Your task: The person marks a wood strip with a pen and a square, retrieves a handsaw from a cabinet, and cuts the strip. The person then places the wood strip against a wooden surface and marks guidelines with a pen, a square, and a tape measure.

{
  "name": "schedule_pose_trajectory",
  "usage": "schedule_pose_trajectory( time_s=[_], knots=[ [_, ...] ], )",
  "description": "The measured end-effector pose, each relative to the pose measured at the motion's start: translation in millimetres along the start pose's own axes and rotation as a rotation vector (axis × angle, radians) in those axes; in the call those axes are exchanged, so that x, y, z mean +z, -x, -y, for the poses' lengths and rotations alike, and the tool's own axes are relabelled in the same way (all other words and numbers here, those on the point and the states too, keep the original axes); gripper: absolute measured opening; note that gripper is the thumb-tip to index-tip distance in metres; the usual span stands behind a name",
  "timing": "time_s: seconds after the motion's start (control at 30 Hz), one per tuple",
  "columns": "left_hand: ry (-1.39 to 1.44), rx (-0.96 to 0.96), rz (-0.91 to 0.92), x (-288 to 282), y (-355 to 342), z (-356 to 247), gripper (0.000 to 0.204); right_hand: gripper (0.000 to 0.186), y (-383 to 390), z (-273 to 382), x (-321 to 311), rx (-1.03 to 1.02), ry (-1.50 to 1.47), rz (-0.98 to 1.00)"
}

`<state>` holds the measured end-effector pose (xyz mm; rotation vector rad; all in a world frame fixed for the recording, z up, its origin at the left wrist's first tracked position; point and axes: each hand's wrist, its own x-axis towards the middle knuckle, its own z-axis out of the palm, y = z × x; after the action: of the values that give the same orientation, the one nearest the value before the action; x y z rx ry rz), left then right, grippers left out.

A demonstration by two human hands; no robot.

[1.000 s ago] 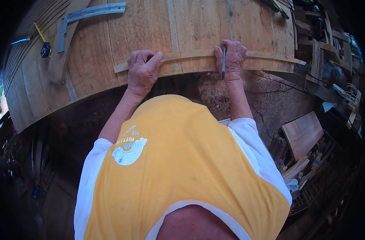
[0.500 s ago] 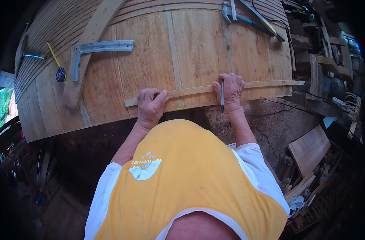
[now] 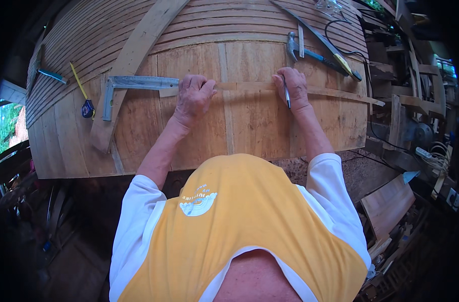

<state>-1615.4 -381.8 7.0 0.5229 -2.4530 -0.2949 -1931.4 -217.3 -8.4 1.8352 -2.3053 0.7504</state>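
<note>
A long thin wooden strip (image 3: pixel 340 96) lies across the planked panel (image 3: pixel 254 126). My left hand (image 3: pixel 193 98) is closed on the strip near its left end, just right of a metal carpenter's square (image 3: pixel 139 82). My right hand (image 3: pixel 293 90) grips the strip farther right and also holds a pen (image 3: pixel 287 92) upright along its fingers. Above my right hand are a blue-handled hammer (image 3: pixel 315 56) and a handsaw (image 3: pixel 327 44). A wide board (image 3: pixel 139 38) lies diagonally at the left.
A tape measure (image 3: pixel 87 108) and a turquoise-handled tool (image 3: pixel 51 74) lie on the left. Grooved slats (image 3: pixel 229 20) fill the far part of the worktop. Stacked scrap wood, cables (image 3: pixel 436 153) and a loose panel (image 3: pixel 388 204) are at the right, beside and below the bench.
Both hands have moved forward with the strip, away from the panel's near edge. The strip now reaches beside the square. The view has shifted to show more of the far worktop.
</note>
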Motion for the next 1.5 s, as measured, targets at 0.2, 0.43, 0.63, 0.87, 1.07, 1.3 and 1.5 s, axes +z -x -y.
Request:
schedule_pose_trajectory(
  time_s=[0.2,0.43,0.63,0.87,1.07,1.3,1.5],
  knots=[
    [-0.008,0.01,0.069,11.9,-46.9,48.3,0.03,0.024,-59.3,-9.8,20.2,-0.009,0.045,-0.021],
    [0.027,-0.035,0.109,13.0,-55.1,74.1,0.028,0.024,-91.0,-8.0,30.9,-0.08,0.023,-0.024],
    [0.061,-0.09,0.048,20.0,-52.2,72.7,0.024,0.02,-103.9,-13.0,31.6,-0.114,0.043,0.002],
    [0.069,-0.203,0.064,23.9,-51.2,65.9,0.021,0.02,-108.0,-11.4,32.7,-0.137,0.031,0.016],
    [0.088,-0.227,0.03,25.6,-46.8,63.7,0.017,0.024,-104.6,-14.7,35.1,-0.114,0.048,0.039],
    [0.062,-0.201,-0.044,33.4,-41.0,67.0,0.018,0.023,-97.9,-20.2,43.9,-0.087,0.14,0.01],
    [0.163,-0.14,-0.135,35.1,-59.7,65.0,0.014,0.02,-104.9,-16.5,20.8,-0.059,0.153,-0.04]
  ],
)
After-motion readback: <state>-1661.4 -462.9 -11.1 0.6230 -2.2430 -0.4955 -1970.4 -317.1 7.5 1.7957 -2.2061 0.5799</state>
